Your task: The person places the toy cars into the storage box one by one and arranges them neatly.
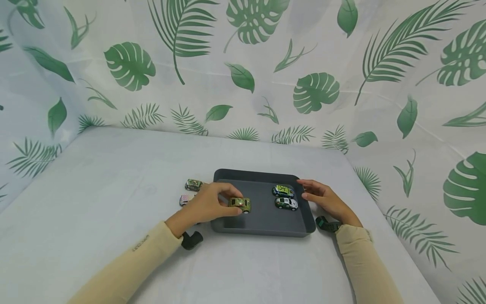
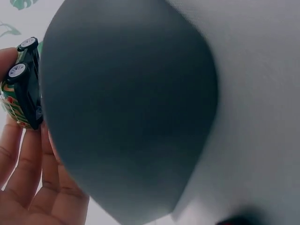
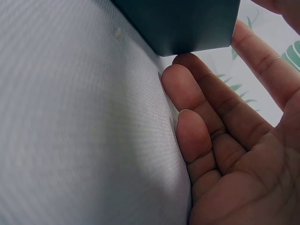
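My left hand (image 1: 212, 205) pinches a green and gold toy car (image 1: 240, 204) between thumb and fingers, over the left part of a dark grey tray (image 1: 262, 233). The left wrist view shows this car's dark underside and white wheels. Two more toy cars lie in the tray's right half: a yellow-green and blue one (image 1: 283, 191) and a white and green one (image 1: 286, 204) just in front of it. At the tray's right wall rests my right hand (image 1: 330, 202), fingers loosely extended along its outside; in the right wrist view the fingertips are by a tray corner.
Left of the tray, partly behind my left hand, stand a camouflage toy car (image 1: 193, 184) and a pink and white one (image 1: 185, 199). A white cloth covers the table (image 1: 114, 177). Leaf-patterned cloth (image 1: 265, 97) hangs behind and at both sides.
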`<state>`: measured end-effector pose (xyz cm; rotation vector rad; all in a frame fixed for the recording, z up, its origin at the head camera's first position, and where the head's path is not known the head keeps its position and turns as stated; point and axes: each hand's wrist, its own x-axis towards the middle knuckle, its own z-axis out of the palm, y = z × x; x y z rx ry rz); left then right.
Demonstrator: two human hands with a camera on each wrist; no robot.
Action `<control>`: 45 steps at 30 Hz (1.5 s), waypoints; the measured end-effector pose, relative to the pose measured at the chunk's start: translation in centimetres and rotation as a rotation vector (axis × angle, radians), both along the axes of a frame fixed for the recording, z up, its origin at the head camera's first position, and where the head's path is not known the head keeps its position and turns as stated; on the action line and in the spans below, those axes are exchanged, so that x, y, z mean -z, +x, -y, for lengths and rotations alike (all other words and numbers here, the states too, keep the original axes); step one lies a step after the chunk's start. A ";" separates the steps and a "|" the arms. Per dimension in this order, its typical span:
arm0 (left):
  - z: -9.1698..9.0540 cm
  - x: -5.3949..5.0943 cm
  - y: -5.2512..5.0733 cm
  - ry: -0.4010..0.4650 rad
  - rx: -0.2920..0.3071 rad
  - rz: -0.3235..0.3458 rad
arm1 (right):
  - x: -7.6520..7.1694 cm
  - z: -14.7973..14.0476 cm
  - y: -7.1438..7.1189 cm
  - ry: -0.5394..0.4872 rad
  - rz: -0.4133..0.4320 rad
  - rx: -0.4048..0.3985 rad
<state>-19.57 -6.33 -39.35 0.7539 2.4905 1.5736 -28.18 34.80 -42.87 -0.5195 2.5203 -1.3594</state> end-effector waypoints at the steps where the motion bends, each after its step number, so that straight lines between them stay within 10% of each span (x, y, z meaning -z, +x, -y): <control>1: -0.1 0.0 0.0 0.005 0.003 0.002 | 0.0 0.0 0.0 0.001 -0.001 0.000; 45: -7.4 1.0 -0.7 0.003 -0.033 0.059 | 0.0 0.0 0.1 0.007 -0.017 -0.006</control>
